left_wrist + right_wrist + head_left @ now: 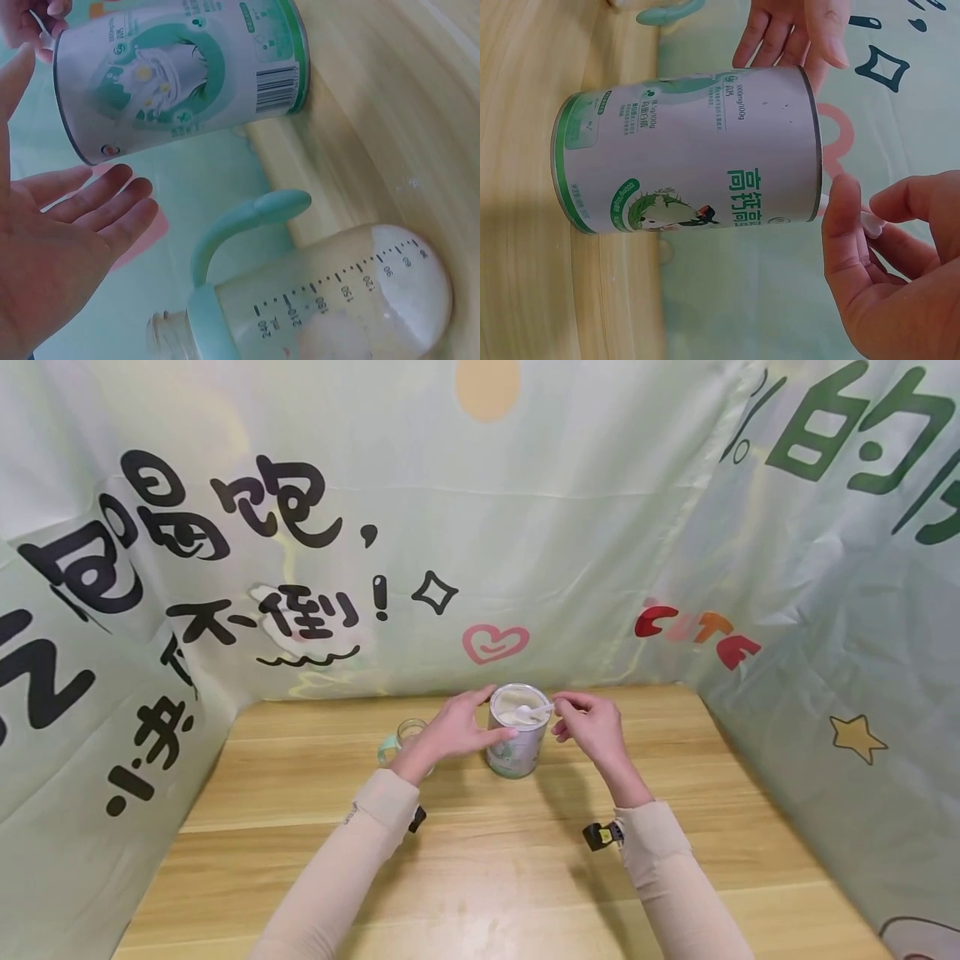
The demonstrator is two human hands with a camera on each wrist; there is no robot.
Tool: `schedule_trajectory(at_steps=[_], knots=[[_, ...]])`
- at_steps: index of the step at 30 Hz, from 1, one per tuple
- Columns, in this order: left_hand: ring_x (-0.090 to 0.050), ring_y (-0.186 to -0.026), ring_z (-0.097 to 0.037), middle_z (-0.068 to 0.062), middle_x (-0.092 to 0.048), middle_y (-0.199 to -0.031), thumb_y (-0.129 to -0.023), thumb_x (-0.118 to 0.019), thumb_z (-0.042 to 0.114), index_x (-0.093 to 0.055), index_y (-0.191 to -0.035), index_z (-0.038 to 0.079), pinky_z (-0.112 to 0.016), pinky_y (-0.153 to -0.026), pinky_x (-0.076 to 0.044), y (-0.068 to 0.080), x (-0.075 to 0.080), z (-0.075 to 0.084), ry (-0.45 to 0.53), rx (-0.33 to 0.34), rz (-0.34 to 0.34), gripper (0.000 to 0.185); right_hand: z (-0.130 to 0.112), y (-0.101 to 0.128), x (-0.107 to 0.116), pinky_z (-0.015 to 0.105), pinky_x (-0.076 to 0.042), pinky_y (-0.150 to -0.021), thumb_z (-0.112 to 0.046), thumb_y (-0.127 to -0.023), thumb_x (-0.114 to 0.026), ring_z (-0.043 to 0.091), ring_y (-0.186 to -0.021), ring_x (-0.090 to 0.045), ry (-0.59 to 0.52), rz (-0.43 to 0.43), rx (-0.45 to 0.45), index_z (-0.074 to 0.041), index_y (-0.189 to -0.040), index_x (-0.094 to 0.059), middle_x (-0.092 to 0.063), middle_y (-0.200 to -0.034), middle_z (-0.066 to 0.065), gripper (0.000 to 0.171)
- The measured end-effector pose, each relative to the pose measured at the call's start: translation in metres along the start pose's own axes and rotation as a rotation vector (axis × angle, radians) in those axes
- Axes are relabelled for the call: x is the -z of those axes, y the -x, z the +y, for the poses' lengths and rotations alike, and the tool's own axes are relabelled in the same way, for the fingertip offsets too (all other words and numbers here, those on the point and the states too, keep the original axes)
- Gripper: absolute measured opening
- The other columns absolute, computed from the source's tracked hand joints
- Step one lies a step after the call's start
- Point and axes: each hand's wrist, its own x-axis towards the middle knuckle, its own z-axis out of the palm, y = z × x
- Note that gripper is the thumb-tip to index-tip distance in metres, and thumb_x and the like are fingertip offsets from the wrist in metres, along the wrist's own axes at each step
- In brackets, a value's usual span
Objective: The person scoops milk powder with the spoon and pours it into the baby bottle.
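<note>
A tall white-and-green milk powder can [516,752] stands upright with its top off, and pale powder shows inside its rim. My right hand [592,727] pinches the handle of a small white scoop [524,713], whose bowl lies over the powder within the can's mouth. At the can's left side is my left hand [463,727], fingers extended and spread, thumb reaching across the near side by the rim. Beside that wrist a clear baby bottle [330,292] with a mint-green handle [251,214] stands uncapped, white contents at its bottom; the left forearm partly hides it in the head view.
Everything stands on a wood-grain table [480,868]. A printed pale-green cloth [570,543] rises behind its back edge and along both sides. The bottle is close to the left of the can.
</note>
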Motion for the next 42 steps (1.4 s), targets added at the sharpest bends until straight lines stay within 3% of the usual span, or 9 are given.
schedule_trajectory(at_steps=[9, 16, 25, 31, 42], knots=[[-0.048, -0.148, -0.041, -0.026, -0.047, -0.161, -0.091, -0.075, 0.059, -0.036, -0.162, 0.0, -0.054, -0.122, -0.042, -0.0021, -0.0043, 0.0025, -0.007, 0.003, -0.013, 0.1, 0.0005, -0.0002, -0.0013, 0.028, -0.063, -0.061, -0.017, -0.102, -0.058, 0.012, -0.06, -0.07, 0.044, -0.017, 0.012, 0.001, -0.121, -0.076, -0.072, -0.1, 0.022, 0.032], [-0.048, -0.149, -0.04, -0.025, -0.047, -0.16, -0.094, -0.074, 0.057, -0.038, -0.161, 0.0, -0.053, -0.122, -0.042, -0.0023, -0.0045, 0.0024, -0.012, 0.005, 0.001, 0.096, -0.0001, -0.0006, -0.0031, 0.028, -0.064, -0.062, -0.017, -0.103, -0.053, 0.012, -0.061, -0.07, 0.013, -0.04, -0.008, 0.004, -0.125, -0.074, -0.069, -0.108, 0.029, 0.036], [-0.047, -0.149, -0.042, -0.026, -0.047, -0.16, -0.095, -0.074, 0.056, -0.038, -0.161, 0.0, -0.054, -0.122, -0.042, -0.0025, -0.0046, 0.0058, -0.02, 0.012, -0.002, 0.094, -0.0006, -0.0002, -0.0016, 0.027, -0.062, -0.061, -0.02, -0.104, -0.062, 0.012, -0.059, -0.07, 0.086, -0.059, 0.034, 0.0, -0.125, -0.075, -0.077, -0.088, 0.019, 0.032], [-0.047, -0.148, -0.041, -0.026, -0.048, -0.16, -0.094, -0.074, 0.057, -0.038, -0.161, -0.001, -0.054, -0.122, -0.042, -0.0027, -0.0061, 0.0046, -0.026, 0.018, 0.0, 0.095, -0.0004, 0.0004, -0.0033, 0.024, -0.059, -0.058, -0.018, -0.104, -0.065, 0.011, -0.059, -0.069, 0.134, -0.084, 0.087, 0.003, -0.124, -0.075, -0.077, -0.093, 0.027, 0.031], [-0.048, -0.149, -0.039, -0.025, -0.048, -0.16, -0.094, -0.075, 0.056, -0.037, -0.161, -0.001, -0.052, -0.122, -0.043, -0.0029, -0.0054, 0.0051, -0.017, 0.008, 0.0, 0.095, -0.0015, -0.0004, -0.0053, 0.024, -0.058, -0.058, -0.021, -0.103, -0.066, 0.012, -0.059, -0.068, 0.197, -0.1, 0.117, 0.004, -0.118, -0.077, -0.077, -0.084, 0.023, 0.031]])
